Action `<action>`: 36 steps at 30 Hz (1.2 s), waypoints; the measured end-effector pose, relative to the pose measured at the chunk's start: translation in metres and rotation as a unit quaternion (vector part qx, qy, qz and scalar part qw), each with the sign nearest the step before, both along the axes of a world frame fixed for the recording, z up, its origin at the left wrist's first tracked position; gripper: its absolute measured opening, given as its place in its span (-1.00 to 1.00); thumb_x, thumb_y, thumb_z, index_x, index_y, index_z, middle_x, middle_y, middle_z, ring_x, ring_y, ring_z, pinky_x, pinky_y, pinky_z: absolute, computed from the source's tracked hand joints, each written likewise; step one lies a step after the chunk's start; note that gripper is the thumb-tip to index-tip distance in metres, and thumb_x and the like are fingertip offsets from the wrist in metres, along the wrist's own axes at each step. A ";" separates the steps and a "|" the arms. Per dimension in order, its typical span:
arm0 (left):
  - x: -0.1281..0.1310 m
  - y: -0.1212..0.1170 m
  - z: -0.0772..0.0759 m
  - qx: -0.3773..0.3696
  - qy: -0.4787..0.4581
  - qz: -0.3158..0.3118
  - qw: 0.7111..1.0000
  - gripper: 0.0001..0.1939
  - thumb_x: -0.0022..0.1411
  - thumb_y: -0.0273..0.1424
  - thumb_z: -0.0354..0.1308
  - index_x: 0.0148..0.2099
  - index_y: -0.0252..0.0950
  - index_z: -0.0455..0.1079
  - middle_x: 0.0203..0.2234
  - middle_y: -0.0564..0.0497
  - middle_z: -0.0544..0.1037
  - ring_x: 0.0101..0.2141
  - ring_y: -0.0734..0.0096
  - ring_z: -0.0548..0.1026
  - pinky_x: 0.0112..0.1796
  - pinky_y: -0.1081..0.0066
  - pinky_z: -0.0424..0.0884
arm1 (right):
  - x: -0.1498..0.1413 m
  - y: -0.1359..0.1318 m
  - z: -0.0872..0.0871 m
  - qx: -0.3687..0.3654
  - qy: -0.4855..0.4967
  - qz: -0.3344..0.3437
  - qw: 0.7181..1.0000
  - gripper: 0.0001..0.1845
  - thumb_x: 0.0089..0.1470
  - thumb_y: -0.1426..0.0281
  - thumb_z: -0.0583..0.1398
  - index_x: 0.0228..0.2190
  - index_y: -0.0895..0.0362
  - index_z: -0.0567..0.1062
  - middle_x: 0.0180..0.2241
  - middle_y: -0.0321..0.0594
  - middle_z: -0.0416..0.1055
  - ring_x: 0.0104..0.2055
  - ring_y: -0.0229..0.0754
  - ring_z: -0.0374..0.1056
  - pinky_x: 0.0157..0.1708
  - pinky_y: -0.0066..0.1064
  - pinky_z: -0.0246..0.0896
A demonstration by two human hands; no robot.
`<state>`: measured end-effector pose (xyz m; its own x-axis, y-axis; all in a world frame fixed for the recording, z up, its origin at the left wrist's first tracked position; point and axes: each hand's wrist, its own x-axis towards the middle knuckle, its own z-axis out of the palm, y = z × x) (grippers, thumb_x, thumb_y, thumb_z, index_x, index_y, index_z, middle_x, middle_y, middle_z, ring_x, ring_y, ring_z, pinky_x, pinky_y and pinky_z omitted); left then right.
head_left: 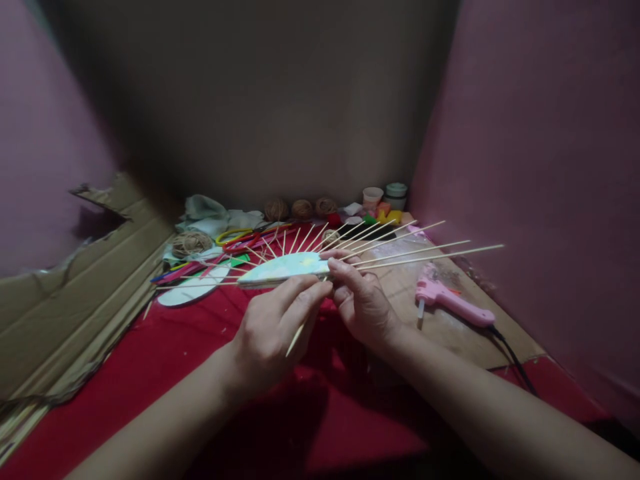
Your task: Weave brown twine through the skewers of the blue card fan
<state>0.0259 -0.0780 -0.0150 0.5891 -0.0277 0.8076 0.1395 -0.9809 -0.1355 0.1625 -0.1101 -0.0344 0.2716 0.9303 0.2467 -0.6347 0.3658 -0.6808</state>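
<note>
A pale blue-green disc [283,267] is held up over the red cloth, tilted nearly edge-on to me. Many thin wooden sticks [395,235] fan out from its rim to the far side, left and right. My right hand [367,307] pinches the disc's right edge between thumb and fingers. Close beside it, at the near edge, my left hand [277,327] is closed on a single wooden skewer [295,340], whose pointed end sticks out below toward me. The skewer's other end is hidden by the fingers around the disc's edge.
A pink glue gun [453,301] lies on a cardboard sheet [400,333] at right, its black cord trailing forward. A white oval disc [193,288], scissors [235,239] and twine balls [303,209] lie behind. Cardboard [65,300] stands along the left.
</note>
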 end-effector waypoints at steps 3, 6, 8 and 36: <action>0.001 -0.001 -0.002 0.004 -0.005 0.012 1.000 -0.69 0.14 -0.66 0.05 -0.04 -0.42 0.33 -0.26 -0.19 0.53 -0.22 0.31 0.51 -0.28 0.38 0.49 | -0.002 -0.003 0.002 0.002 -0.003 -0.010 1.000 -0.89 -0.06 0.39 0.24 -0.39 0.07 0.45 -0.38 -0.35 0.41 -0.32 -0.30 0.35 -0.27 -0.44 0.23; 0.000 -0.003 -0.001 -0.017 -0.012 0.002 1.000 -0.70 0.14 -0.67 0.07 -0.06 -0.42 0.34 -0.27 -0.18 0.53 -0.24 0.34 0.51 -0.29 0.42 0.48 | -0.003 -0.003 0.002 0.007 0.003 0.002 1.000 -0.88 -0.06 0.39 0.24 -0.38 0.06 0.43 -0.38 -0.35 0.42 -0.32 -0.28 0.36 -0.28 -0.42 0.25; -0.003 -0.006 0.003 -0.048 -0.019 -0.007 0.999 -0.71 0.14 -0.65 0.07 -0.07 -0.40 0.35 -0.27 -0.14 0.53 -0.24 0.36 0.50 -0.29 0.42 0.47 | -0.004 -0.001 0.001 0.006 0.005 0.012 1.000 -0.85 -0.08 0.40 0.25 -0.36 0.04 0.42 -0.37 -0.35 0.44 -0.31 -0.24 0.38 -0.28 -0.37 0.28; -0.026 0.053 0.046 -0.131 -0.099 0.156 0.974 -0.87 0.11 -0.41 0.17 -0.25 -0.28 0.47 -0.51 0.09 0.34 -0.51 0.53 0.31 -0.50 0.47 0.23 | 0.017 -0.002 0.028 0.037 -0.094 -0.107 0.989 -0.72 -0.11 0.45 0.26 -0.27 0.06 0.41 -0.26 -0.24 0.48 -0.37 -0.22 0.44 -0.30 -0.29 0.36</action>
